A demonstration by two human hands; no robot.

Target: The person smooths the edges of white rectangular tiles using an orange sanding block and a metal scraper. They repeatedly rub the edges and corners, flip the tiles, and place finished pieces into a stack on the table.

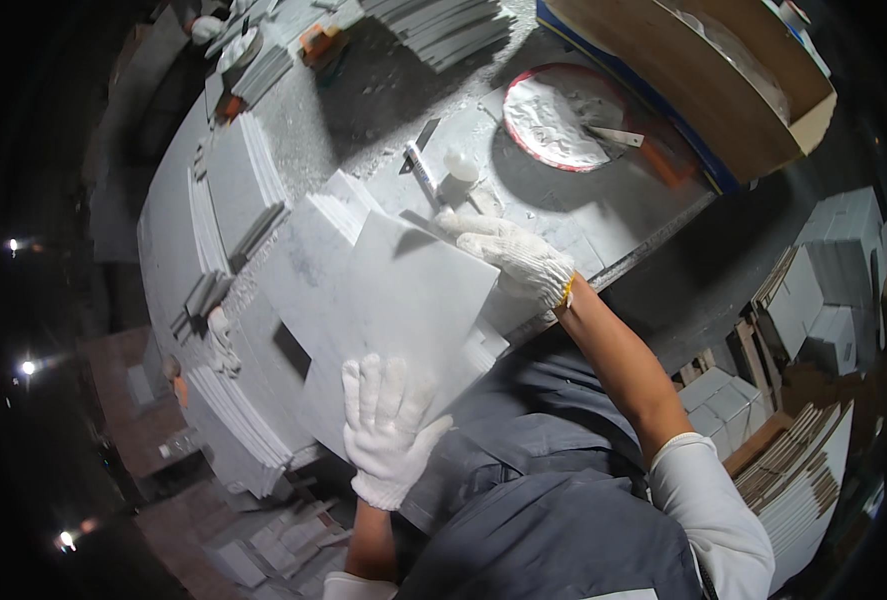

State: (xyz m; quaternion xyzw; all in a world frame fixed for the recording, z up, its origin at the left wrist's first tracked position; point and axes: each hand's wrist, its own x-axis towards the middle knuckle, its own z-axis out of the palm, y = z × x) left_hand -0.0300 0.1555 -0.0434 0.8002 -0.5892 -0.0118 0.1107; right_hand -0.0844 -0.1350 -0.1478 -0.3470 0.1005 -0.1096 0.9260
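A pale grey-white stone tile (413,290) lies across a stack of similar tiles in front of me. My left hand (388,430), in a white knit glove, rests flat on its near edge with the fingers spread. At the tile's far right side is my right hand (513,258), gloved the same way, its fingers drawn together. A thin grey flat piece (419,220) shows at those fingertips, over the tile; its kind is unclear. Just beyond lie a slim white marker-like tube (421,168) and a small whitish round thing (460,165).
A red-rimmed basin (511,125) of white paste, with a scraper (615,135) in it, stands at the back right beside an open cardboard box (808,125). Tile stacks (238,425) line the left side; more tiles (438,30) lie at the back. Wrapped stacks (843,250) stand right.
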